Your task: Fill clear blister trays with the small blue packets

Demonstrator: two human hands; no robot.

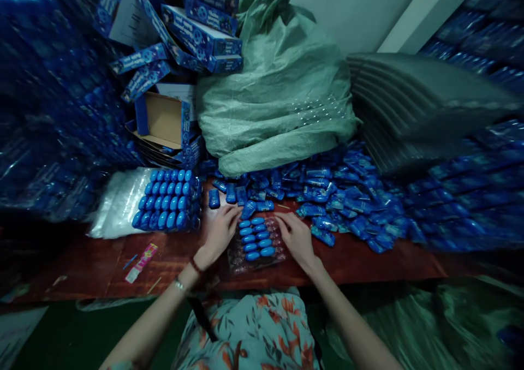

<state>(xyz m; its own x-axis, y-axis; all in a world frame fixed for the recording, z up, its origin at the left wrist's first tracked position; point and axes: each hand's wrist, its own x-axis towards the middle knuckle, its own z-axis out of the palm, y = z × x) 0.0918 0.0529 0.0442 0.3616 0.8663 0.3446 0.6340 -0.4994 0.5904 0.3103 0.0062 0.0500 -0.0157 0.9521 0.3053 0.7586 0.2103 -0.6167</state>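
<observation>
A clear plastic tray (278,248) lies in front of me on the table, with two columns of glossy blue egg-shaped pieces (250,247) in it. At its far left corner is my left hand (221,231), fingers drawn together beside a small blue packet (248,210). What lies between those fingertips is hidden. My right hand (297,238) is at the far right corner, thumb and fingers pinched on the tray's edge. More blue packets (214,198) lie just beyond my left hand.
A large heap of blue packets (347,201) spreads behind and to the right, below a pale green sack (278,91). Leftward sit filled trays (166,201) on clear plastic bags (117,206). Printed boxes (200,31) pile up behind; dark grey sheets (426,97) are stacked at right.
</observation>
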